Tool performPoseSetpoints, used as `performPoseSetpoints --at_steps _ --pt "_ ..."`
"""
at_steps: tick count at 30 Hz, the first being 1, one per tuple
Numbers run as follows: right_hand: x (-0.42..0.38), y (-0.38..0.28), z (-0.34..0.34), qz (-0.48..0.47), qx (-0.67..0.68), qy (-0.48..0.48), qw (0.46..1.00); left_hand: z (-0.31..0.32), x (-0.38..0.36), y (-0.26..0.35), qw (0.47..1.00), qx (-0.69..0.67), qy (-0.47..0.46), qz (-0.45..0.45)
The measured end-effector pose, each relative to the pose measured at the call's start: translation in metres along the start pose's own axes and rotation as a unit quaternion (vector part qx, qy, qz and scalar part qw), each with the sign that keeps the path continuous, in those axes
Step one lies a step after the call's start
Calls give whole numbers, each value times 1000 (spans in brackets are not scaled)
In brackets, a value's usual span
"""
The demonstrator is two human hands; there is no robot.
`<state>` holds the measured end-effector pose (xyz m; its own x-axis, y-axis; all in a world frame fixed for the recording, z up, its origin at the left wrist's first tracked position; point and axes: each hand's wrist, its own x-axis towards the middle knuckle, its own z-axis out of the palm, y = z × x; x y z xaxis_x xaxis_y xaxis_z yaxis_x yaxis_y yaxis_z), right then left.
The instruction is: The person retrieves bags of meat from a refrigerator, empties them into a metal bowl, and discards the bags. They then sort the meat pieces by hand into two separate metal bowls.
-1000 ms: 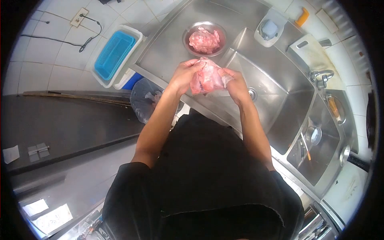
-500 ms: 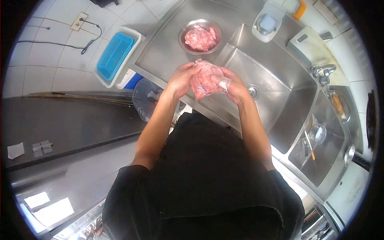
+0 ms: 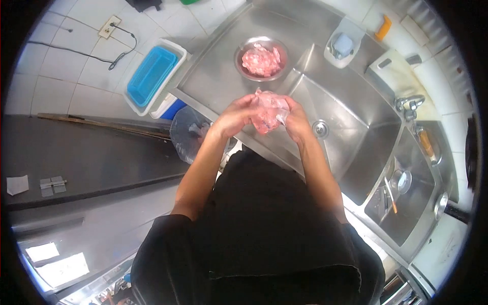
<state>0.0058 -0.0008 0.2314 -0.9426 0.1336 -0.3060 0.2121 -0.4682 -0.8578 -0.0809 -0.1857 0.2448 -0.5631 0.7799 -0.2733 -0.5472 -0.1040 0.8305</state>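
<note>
Clear plastic bag of raw pink meat [image 3: 269, 109] held between both hands, clear of any surface. At its near-left side it is pinched by the left hand [image 3: 235, 118], fingers curled around the edge; at the right side, a whitish crumpled fold of plastic is gripped by the right hand [image 3: 298, 123], though the exact thumb contact is too blurred to be told. Compared with one second earlier, the hands have been brought closer together and the bag, then spread broad and flat, is now seen narrower and more bunched. This is judged to be a regrip or turning of the bag, which has not been released. Position: above the front edge of the steel sink [image 3: 351, 127], to the left of the drain [image 3: 320, 128]. Beyond the hands, a steel bowl [image 3: 240, 70] holding more raw meat [image 3: 261, 60] is noted upright on the steel counter [image 3: 213, 66], apart from the fingers. Farther left, a blue basket [image 3: 152, 76] is seated in a white tub [image 3: 133, 101].
</note>
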Motion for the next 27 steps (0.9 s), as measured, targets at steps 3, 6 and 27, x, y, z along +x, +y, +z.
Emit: performPoseSetpoints --at_steps 3,6,27 --pt "0 5 4 -47 -39 -22 998 -8 -6 -6 1000 7 28 11" --pt "18 48 -12 -54 3 -72 996 -19 -17 -16 991 52 108 67" --pt "-90 116 254 100 17 -435 895 -28 -341 -49 852 150 419 276"
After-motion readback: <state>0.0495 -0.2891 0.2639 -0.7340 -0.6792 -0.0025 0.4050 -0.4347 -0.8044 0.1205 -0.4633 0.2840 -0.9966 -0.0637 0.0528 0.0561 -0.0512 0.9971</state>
